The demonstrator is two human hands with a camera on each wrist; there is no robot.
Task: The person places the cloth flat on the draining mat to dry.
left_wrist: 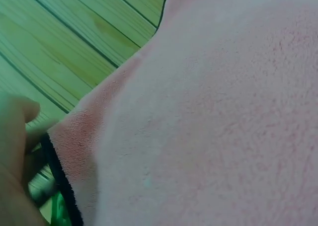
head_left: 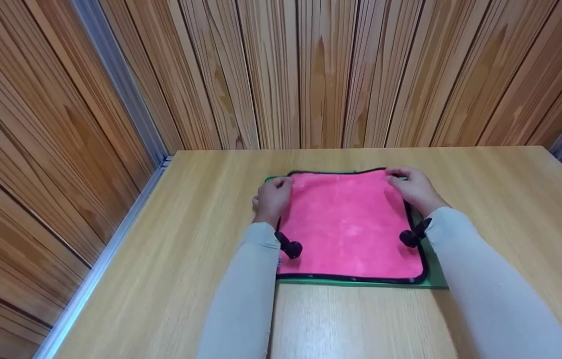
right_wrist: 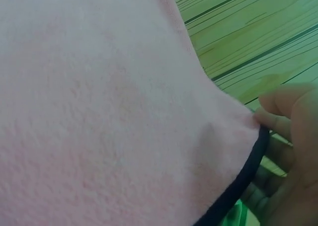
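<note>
A pink microfibre cloth [head_left: 351, 224] with black edging is spread out in the head view. My left hand [head_left: 273, 197] pinches its far left corner, and my right hand [head_left: 413, 189] pinches the far right corner. The right wrist view shows the thumb and index finger [right_wrist: 276, 121] on the corner, with the other fingers behind the edging. In the left wrist view, the hand [left_wrist: 15, 161] is at the dark-edged corner and the cloth's pile fills most of the picture. Beneath the cloth lies a flat green item [head_left: 438, 271], mostly hidden, its edges showing on several sides.
The wooden table [head_left: 186, 249] extends around the cloth on all sides. Wood-panelled walls [head_left: 321, 75] stand behind it and to the left, with a metal strip [head_left: 111, 239] along the table's left edge. Small black devices [head_left: 291, 247] are worn at both wrists.
</note>
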